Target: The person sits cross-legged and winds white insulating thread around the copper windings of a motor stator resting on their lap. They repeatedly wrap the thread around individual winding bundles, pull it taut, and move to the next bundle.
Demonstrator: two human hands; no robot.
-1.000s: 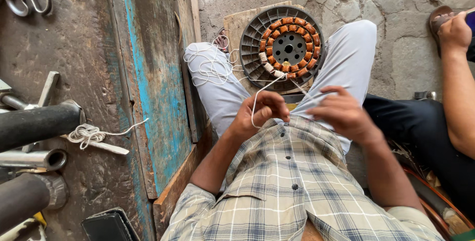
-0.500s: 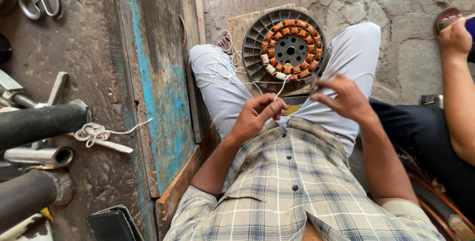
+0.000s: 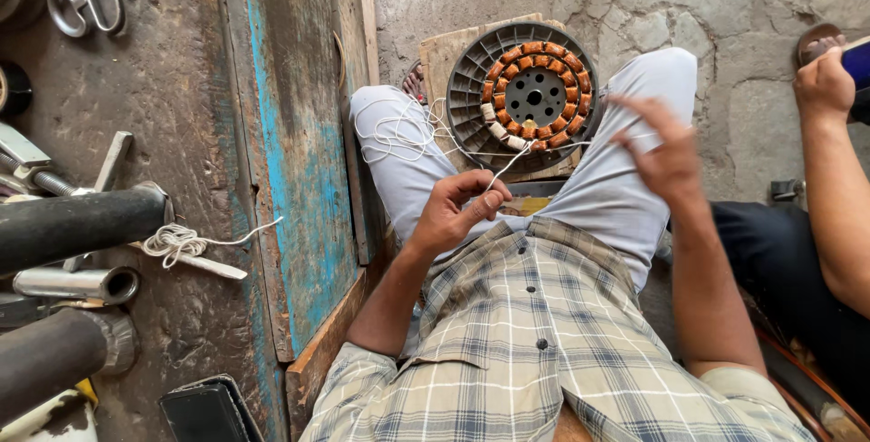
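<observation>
white string [image 3: 507, 163] pinched in left hand [image 3: 453, 213], stator [image 3: 533, 96] beyond; right hand [image 3: 666, 147] blurred, grip unclear.

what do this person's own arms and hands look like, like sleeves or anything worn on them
Both arms are bare from above the elbow down, below the short sleeves of a grey-and-cream checked shirt. The left hand and right hand wear no gloves, and no watch or ring shows.

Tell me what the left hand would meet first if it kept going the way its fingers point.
The left hand pinches a white thread and points up along it toward the round motor stator. It would probably meet the stator's lower rim and copper coils first, though depth is unclear.
</observation>
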